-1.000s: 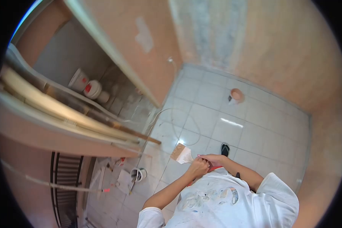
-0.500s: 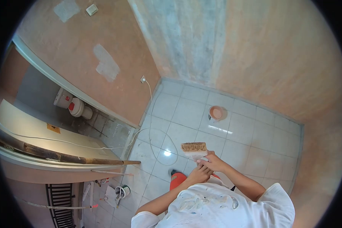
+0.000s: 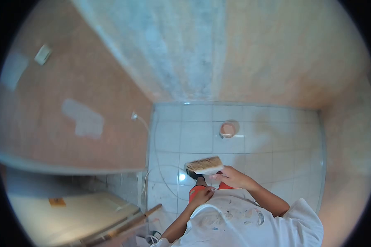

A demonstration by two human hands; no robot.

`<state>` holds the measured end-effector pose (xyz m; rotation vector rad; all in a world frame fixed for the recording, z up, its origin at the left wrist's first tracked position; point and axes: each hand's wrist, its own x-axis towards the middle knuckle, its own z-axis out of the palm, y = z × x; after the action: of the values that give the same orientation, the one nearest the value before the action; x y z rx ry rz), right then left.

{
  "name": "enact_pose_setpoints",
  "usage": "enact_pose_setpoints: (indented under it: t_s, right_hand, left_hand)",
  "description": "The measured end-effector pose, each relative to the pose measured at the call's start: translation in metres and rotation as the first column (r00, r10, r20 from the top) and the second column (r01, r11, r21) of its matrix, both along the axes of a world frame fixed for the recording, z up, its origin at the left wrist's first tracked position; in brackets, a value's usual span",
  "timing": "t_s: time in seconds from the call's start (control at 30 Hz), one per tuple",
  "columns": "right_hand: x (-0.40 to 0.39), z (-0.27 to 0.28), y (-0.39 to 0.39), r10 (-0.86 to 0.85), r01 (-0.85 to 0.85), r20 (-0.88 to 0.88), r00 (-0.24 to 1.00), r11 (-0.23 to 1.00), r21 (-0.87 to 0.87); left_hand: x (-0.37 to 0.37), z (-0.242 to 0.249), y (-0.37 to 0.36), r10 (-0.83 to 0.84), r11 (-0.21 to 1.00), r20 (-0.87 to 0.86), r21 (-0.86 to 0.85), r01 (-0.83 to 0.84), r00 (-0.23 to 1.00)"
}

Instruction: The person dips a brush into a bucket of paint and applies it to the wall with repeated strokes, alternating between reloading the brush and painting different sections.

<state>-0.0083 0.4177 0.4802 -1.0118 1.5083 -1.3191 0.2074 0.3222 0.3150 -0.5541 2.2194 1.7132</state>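
Observation:
A wide brush [image 3: 206, 165] with tan bristles and a white body is in my right hand [image 3: 231, 177], held in front of my waist with its bristles pointing up and away. My right fingers are wrapped round its handle. Near the hem of my paint-stained white shirt, my left hand [image 3: 203, 195] is apart from the brush; its fingers are bent and blurred, and whether they hold anything is too small to tell. Beyond the brush, a container [image 3: 227, 129] with pinkish contents stands on the tiled floor.
A white cable [image 3: 156, 144] runs from a wall socket [image 3: 134, 116] across the floor on the left. At lower left are a cream door panel [image 3: 78, 218] and a wooden pole [image 3: 153, 209]. A blue-white patch [image 3: 173, 49] marks the facing wall.
My left hand has come away from the brush and moved down toward my waist. The brush has tilted in my right hand. The view has turned, and the walls look blurred.

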Motion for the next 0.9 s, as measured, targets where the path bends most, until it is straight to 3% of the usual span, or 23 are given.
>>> enact_pose_setpoints:
  t_s: [0.03, 0.07, 0.1, 0.17, 0.23, 0.3, 0.37, 0.4, 0.43, 0.5, 0.53, 0.57, 0.6, 0.63, 0.7, 0.73, 0.8, 0.9]
  right_hand:
    - [-0.007, 0.001, -0.008, -0.053, 0.053, 0.004, 0.999, 0.998, 0.024]
    - [-0.012, 0.002, -0.014, -0.113, 0.1, 0.076, 0.991, 0.983, 0.152]
    - [-0.015, 0.001, -0.017, -0.174, 0.128, 0.148, 0.973, 0.952, 0.279]
    - [-0.013, -0.024, -0.018, -0.306, 0.233, 0.156, 0.939, 0.901, 0.367]
    - [-0.011, -0.053, -0.01, -0.546, 0.346, 0.265, 0.795, 0.766, 0.542]
    - [-0.016, -0.07, -0.007, -0.629, 0.412, 0.232, 0.742, 0.7, 0.583]
    - [-0.015, -0.105, 0.004, -0.705, 0.592, -0.088, 0.704, 0.513, 0.621]
    - [-0.021, -0.119, 0.011, -0.713, 0.559, -0.072, 0.698, 0.479, 0.677]
    - [-0.026, -0.131, 0.017, -0.722, 0.547, -0.06, 0.689, 0.463, 0.698]
    - [-0.033, -0.156, 0.026, -0.698, 0.553, -0.091, 0.711, 0.474, 0.686]
    - [-0.044, -0.157, 0.025, -0.697, 0.541, -0.093, 0.711, 0.458, 0.706]
    - [-0.057, -0.167, 0.024, -0.696, 0.528, -0.085, 0.713, 0.453, 0.718]
    - [-0.072, -0.18, 0.023, -0.71, 0.538, -0.066, 0.701, 0.467, 0.701]
    - [-0.081, -0.192, 0.021, -0.725, 0.549, -0.046, 0.687, 0.476, 0.687]
    - [-0.108, -0.215, 0.01, -0.742, 0.625, -0.121, 0.66, 0.453, 0.636]
    - [-0.123, -0.23, 0.005, -0.766, 0.635, -0.129, 0.63, 0.413, 0.653]
    - [-0.151, -0.282, 0.006, -0.775, 0.692, -0.206, 0.598, 0.369, 0.621]
    - [-0.188, -0.359, 0.005, -0.816, 0.715, -0.233, 0.528, 0.28, 0.64]
  left_hand:
    - [0.002, -0.017, -0.007, 0.001, 0.993, -0.028, 0.118, 0.003, 1.0]
    - [0.0, -0.009, -0.018, -0.087, 0.984, 0.0, 0.157, 0.086, 0.996]
    - [-0.004, -0.003, -0.027, -0.105, 0.985, 0.104, 0.148, 0.089, 0.989]
    - [-0.011, -0.002, -0.05, -0.177, 0.975, 0.075, 0.151, 0.164, 0.981]
    - [-0.011, -0.008, -0.067, -0.197, 0.971, 0.089, 0.155, 0.182, 0.976]
    - [-0.019, -0.001, -0.08, -0.173, 0.973, 0.071, 0.166, 0.16, 0.982]
    - [-0.034, 0.023, -0.095, -0.003, 0.962, 0.162, 0.269, -0.041, 0.987]
    - [-0.03, 0.009, -0.096, 0.125, 0.883, 0.245, 0.414, -0.22, 0.961]
    - [-0.03, 0.0, -0.099, 0.108, 0.882, 0.273, 0.417, -0.219, 0.956]
    - [-0.036, -0.016, -0.111, 0.189, 0.959, 0.203, 0.173, -0.225, 0.961]
    - [-0.048, -0.01, -0.12, 0.185, 0.944, 0.389, 0.186, -0.274, 0.902]
    - [-0.051, -0.025, -0.124, 0.224, 0.95, 0.346, 0.129, -0.283, 0.911]
    - [-0.053, -0.042, -0.134, 0.101, 0.979, 0.357, -0.203, -0.029, 0.929]
    - [-0.056, -0.054, -0.147, -0.023, 0.837, 0.41, -0.491, 0.242, 0.912]
    - [-0.067, -0.091, -0.164, 0.096, 0.733, 0.498, -0.621, 0.277, 0.862]
    - [-0.097, -0.085, -0.17, 0.186, 0.8, 0.549, -0.566, 0.199, 0.815]
    - [-0.148, -0.088, -0.171, 0.228, 0.826, 0.745, -0.489, 0.28, 0.627]
    - [-0.135, -0.155, -0.14, 0.035, 0.823, 0.838, -0.333, 0.46, 0.545]
